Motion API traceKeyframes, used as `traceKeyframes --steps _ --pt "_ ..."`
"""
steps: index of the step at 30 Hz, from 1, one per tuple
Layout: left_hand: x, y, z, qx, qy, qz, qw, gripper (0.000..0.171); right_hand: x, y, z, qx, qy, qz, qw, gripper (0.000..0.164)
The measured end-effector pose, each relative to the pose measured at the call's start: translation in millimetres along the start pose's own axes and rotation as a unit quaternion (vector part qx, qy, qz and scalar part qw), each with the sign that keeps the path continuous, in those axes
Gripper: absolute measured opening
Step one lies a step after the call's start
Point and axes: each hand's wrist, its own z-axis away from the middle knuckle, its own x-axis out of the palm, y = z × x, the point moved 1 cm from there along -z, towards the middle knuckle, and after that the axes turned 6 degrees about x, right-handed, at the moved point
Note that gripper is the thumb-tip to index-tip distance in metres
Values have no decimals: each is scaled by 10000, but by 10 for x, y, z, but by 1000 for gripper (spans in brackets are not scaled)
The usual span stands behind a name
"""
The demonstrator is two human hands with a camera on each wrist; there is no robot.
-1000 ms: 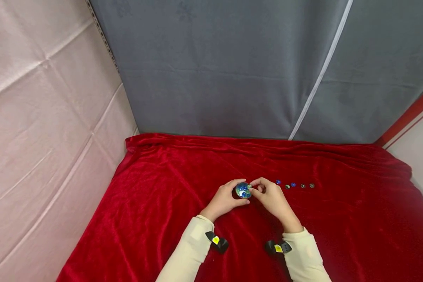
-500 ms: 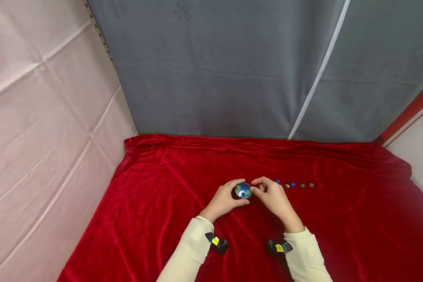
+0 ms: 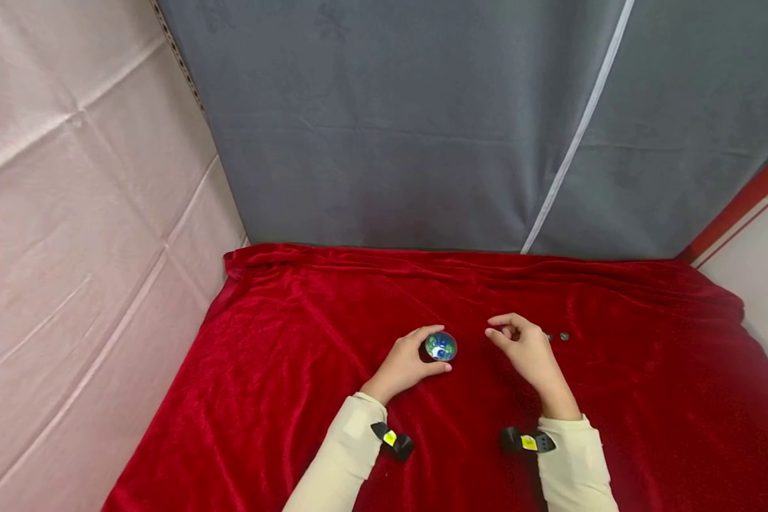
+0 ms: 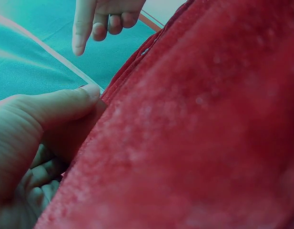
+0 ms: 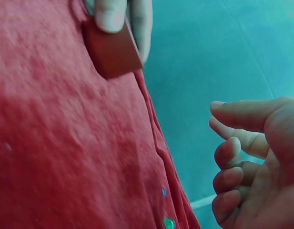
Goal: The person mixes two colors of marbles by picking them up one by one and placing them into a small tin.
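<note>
My left hand [image 3: 409, 366] grips a small round cup [image 3: 436, 353] between thumb and fingers, on the red cloth. Several blue and green glass marbles [image 3: 442, 343] lie inside it. From the right wrist view, the cup's reddish-brown wall [image 5: 113, 52] shows under the left fingertips. To the right of the cup, my right hand [image 3: 530, 355] hovers over the cloth with nothing between thumb and forefinger, its other fingers loosely bent. A loose marble [image 3: 564, 336] lies just beyond that hand, which covers most of the row; the right wrist view catches a green marble [image 5: 169, 223] near it.
Red velvet cloth [image 3: 333, 313] covers the table, its far edge bunched in folds. A grey curtain [image 3: 384, 142] hangs behind. Pale quilted fabric [image 3: 102, 249] walls the left side, and a white panel [image 3: 761, 277] stands at the right.
My right hand has drawn back from the cup's rim toward the right, over the row of marbles. The green marble it pinched one second ago is out of its fingers. The left hand stays put.
</note>
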Motion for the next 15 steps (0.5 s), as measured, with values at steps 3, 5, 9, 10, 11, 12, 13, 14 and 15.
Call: traceKeyframes --steps 3,5,9,10,11,12,13,14,15 --pt "0 2 -1 -2 16 -12 10000 69 -63 35 -7 19 97 -72 9999 21" --pt "-1 3 -2 -4 21 -22 10000 69 -99 59 -15 32 133 -136 9998 22" --pt "-2 3 -2 -28 2 -16 10000 69 -176 106 -17 100 185 -158 9997 25" --pt "-1 2 -1 -35 -1 -16 10000 69 -197 118 -18 138 216 -148 9996 26" --pt "-1 0 -2 -38 -1 -14 10000 69 -218 132 -17 179 247 -129 9995 27" --pt "0 0 -2 -40 -3 -1 10000 69 -239 148 -19 228 275 -115 9993 28" --pt "1 -2 -2 -43 -4 8 10000 69 -260 165 -20 271 310 -108 9991 29" --pt "2 -3 -4 -45 -6 15 10000 69 -282 185 -22 322 328 -127 9989 29" --pt "3 -3 -4 -49 -7 22 10000 69 -302 206 -21 362 349 -129 9987 30"
